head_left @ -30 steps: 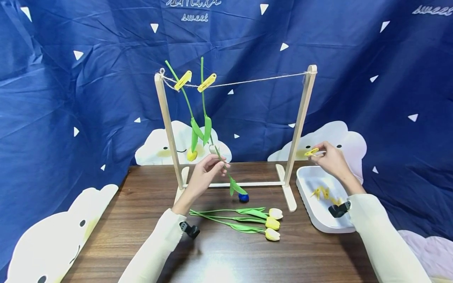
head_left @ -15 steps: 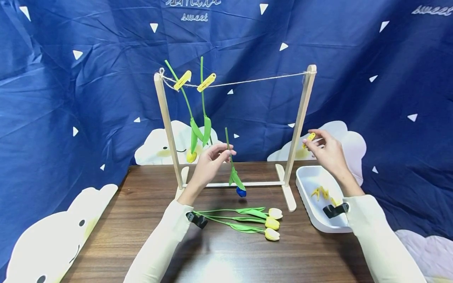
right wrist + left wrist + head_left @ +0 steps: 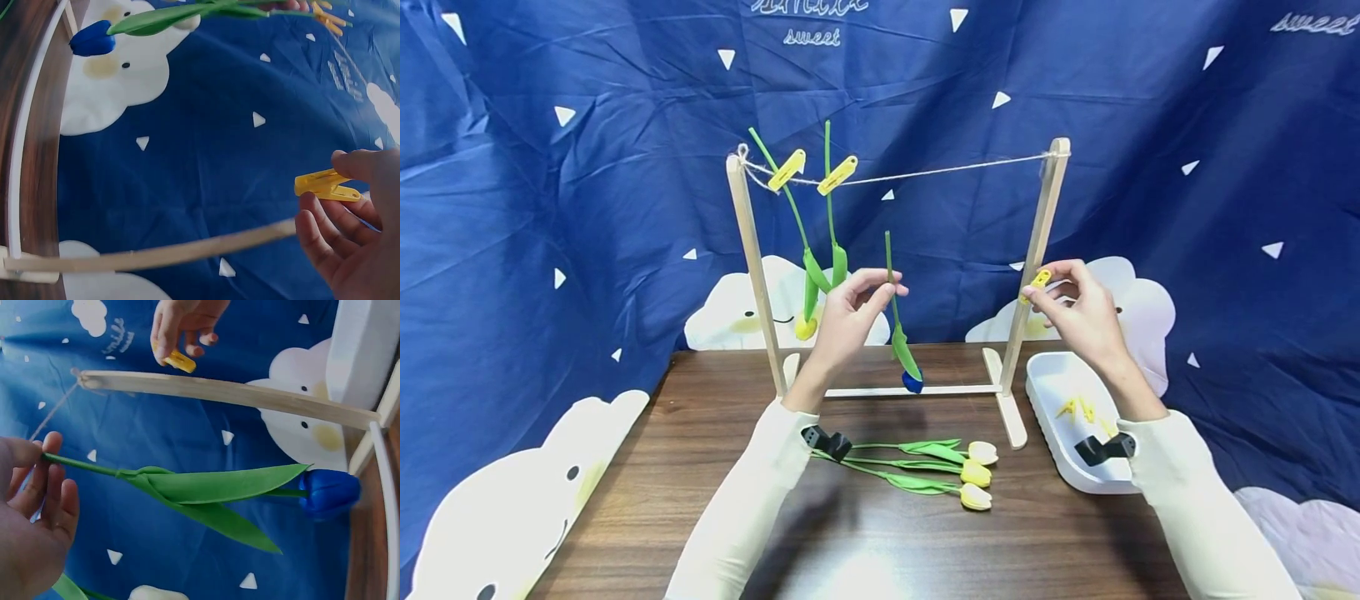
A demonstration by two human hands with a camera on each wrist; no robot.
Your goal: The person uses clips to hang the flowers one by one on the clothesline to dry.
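Note:
My left hand (image 3: pixel 853 312) pinches the green stem of a blue tulip (image 3: pixel 912 382), which hangs bloom-down below the string (image 3: pixel 940 172). In the left wrist view, thumb and fingers grip the stem near its cut end, and the blue bloom (image 3: pixel 329 494) points away from the hand. My right hand (image 3: pixel 1082 312) holds a yellow clothespin (image 3: pixel 1037 285) between thumb and fingers, near the frame's right post (image 3: pixel 1037 242). The right wrist view shows the clothespin (image 3: pixel 325 184) with its handles between the fingers. Two tulips hang on the string by yellow clothespins (image 3: pixel 838 176), one with a yellow bloom (image 3: pixel 806 328).
Three tulips (image 3: pixel 976 474), two whitish and one yellow, lie on the wooden table (image 3: pixel 700 467) before the frame. At the right, a white tray (image 3: pixel 1056 433) holds several yellow clothespins (image 3: pixel 1078 408). The left post (image 3: pixel 752 250) stands beside the hung tulips.
My left hand has raised the blue tulip and moved slightly right, and its stem now stands nearly upright. My right hand has moved left and up from above the tray with the clothespin.

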